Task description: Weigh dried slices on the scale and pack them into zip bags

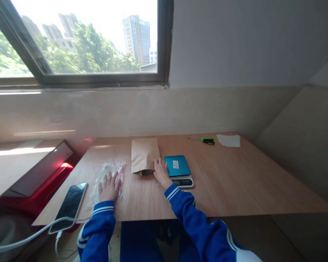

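Observation:
My left hand [109,187] lies with fingers spread on several clear plastic zip bags [98,182] with red seal strips. A brown kraft paper bag [144,154] rests flat on the table, its mouth toward me and slightly parted, with something dark showing inside. My right hand [161,173] reaches between the paper bag and a kitchen scale [184,181]. Its outstretched fingers touch the bag's right edge near the mouth. On the scale sits a teal blue flat box [182,165] with a white label, close beside my right fingers.
A smartphone [71,203] with a white cable [38,238] lies at the table's left edge. Toward the back right are a green and black screwdriver [207,141] and a white paper piece [229,141]. A red chair [43,189] stands left, below a window [98,43] and wall.

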### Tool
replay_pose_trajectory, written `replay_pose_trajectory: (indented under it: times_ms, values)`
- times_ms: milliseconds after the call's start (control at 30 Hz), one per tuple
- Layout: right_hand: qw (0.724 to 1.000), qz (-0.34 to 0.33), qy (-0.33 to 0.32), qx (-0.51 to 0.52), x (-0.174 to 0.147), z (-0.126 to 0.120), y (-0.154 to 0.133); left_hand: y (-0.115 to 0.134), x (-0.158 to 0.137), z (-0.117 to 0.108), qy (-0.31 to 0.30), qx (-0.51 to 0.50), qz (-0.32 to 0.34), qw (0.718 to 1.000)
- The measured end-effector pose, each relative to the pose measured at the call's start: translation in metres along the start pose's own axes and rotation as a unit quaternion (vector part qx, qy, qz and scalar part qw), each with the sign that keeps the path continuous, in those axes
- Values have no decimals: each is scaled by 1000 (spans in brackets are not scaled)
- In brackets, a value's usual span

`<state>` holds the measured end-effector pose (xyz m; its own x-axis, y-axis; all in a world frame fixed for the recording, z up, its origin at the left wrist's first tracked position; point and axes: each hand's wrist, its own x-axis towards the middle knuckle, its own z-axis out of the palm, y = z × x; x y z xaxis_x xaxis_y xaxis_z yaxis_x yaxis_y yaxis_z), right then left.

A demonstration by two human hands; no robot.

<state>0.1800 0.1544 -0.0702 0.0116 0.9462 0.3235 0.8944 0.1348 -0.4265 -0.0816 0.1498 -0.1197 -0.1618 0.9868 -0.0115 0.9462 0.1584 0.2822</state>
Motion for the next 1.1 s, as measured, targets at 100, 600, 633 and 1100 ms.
replay_pose_trajectory:
  times_ms: [100, 600, 633, 1100]
  values:
    - [998, -12, 30, 58, -17, -10, 10, -1, 0, 1, 6, 1, 3, 1000]
    - [880, 285, 283, 254, -119, -75, 199, -13, 5, 10, 27, -29, 18, 999]
    - [878, 289, 275, 263, -120, -74, 197, -14, 5, 10, 28, -30, 18, 999]
    - [883, 296, 220, 290, -115, -76, 181, -13, 1, 10, 77, -48, 14, 996]
